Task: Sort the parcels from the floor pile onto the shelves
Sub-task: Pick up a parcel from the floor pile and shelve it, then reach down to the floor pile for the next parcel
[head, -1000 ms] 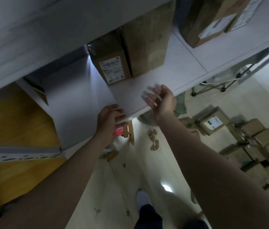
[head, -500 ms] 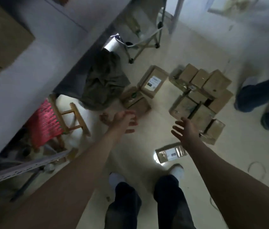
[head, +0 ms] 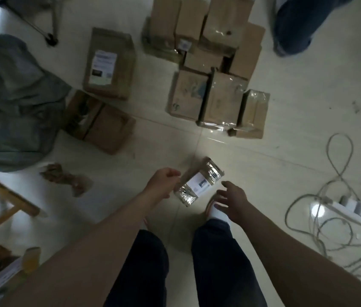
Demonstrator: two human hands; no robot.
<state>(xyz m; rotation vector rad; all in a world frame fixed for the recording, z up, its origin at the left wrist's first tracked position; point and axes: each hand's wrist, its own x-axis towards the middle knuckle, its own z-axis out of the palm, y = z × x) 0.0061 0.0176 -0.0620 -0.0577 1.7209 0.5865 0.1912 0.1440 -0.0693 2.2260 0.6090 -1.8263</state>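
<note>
Just nearer than the foil-wrapped parcel [head: 199,181], which lies on the floor by a white-socked foot [head: 216,212], the right hand [head: 230,200] hovers with fingers spread. The left hand [head: 163,182] is at the parcel's left edge with fingers curled; whether they pinch it cannot be told. Beyond the parcel is the pile of brown boxes [head: 210,69], and a labelled box [head: 109,63] lies farther left.

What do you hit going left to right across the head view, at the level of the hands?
In order: wooden stool → crumpled brown paper → left hand → shiny taped parcel → right hand → white power strip.
</note>
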